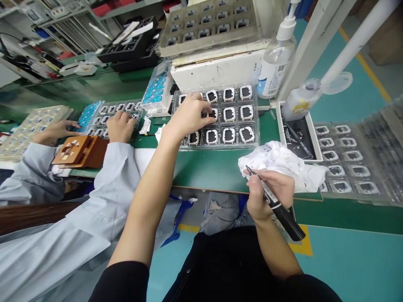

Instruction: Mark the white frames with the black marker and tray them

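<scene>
My left hand [189,115] reaches forward over a clear plastic tray [255,138] of small black-and-white square parts, its fingers pinched on one part [210,113] in the middle row. My right hand [270,189] rests at the table's near edge, closed round a black marker pen [277,206] whose tip points up and left. A crumpled white cloth [280,161] lies just beyond that hand, touching it.
A co-worker in a light grey coat sits at my left, one hand [120,126] on another clear tray, the other hand [59,128] on a beige tray. Nearby are a brown fixture [78,151], two pump bottles [277,63], stacked white trays [217,69], and more part trays [352,159] to the right.
</scene>
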Motion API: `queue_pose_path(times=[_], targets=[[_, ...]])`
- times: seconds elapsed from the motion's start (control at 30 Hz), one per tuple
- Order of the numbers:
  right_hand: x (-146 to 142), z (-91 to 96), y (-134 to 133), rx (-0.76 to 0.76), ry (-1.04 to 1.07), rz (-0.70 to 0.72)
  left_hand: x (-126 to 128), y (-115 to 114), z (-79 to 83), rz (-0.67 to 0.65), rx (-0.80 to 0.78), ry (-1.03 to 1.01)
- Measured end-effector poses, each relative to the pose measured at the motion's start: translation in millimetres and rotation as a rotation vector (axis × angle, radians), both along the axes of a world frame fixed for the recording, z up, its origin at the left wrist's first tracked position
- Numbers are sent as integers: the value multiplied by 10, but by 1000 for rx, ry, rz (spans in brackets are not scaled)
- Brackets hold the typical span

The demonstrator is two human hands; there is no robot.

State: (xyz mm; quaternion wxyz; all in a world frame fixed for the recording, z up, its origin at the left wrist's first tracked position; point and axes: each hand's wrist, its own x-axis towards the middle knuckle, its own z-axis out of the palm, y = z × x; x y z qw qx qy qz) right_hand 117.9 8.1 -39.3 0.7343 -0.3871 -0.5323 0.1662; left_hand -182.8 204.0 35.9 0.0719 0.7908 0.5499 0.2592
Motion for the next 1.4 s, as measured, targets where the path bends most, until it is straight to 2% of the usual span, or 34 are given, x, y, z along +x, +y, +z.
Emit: queue_pose_path(times=[0.13, 0.23, 0.33, 0.43, 0.5, 0.57, 0.63, 0.7, 0.8, 0.87, 0.93, 1.03, 1.23, 1.4], targets=[[21, -11, -8, 5, -43, -13, 55, 188, -46, -28, -96, -2], [27, -7, -7, 5, -61, -15, 115, 48, 43, -39, -39, -9], [23, 7, 0, 14, -63, -13, 227, -364, 183, -25, 26, -94], [11, 21, 1, 16, -61, -22, 403, -927, 208, -30, -66, -341], [4, 24, -4, 14, -63, -22, 540, -1283, 108, -54, -166, -602], [3, 24, -11, 0, -64, -23, 675, -1565, -63, -53, -226, -798], [9, 25, -17, -7, -56, -23, 794, -1762, -247, -38, -233, -905], [20, 28, -20, -8, -52, -10, 884, -1887, -390, -36, -204, -912], [37, 38, -21, -14, -80, 28, 957, -1982, -481, -23, -132, -722], [44, 44, -23, -26, -104, 31, 968, -2006, -488, -29, -87, -588], [49, 43, -27, -29, -115, 23, 963, -2012, -487, -60, -63, -536], [57, 35, -37, -46, -129, 19, 964, -2020, -506, -63, -68, -558], [57, 64, -55, -50, -99, 43, 1042, -2081, -552, -46, -105, -752], [91, -2, -39, -80, -150, 79, 1079, -2134, -534, 17, -129, -734]])
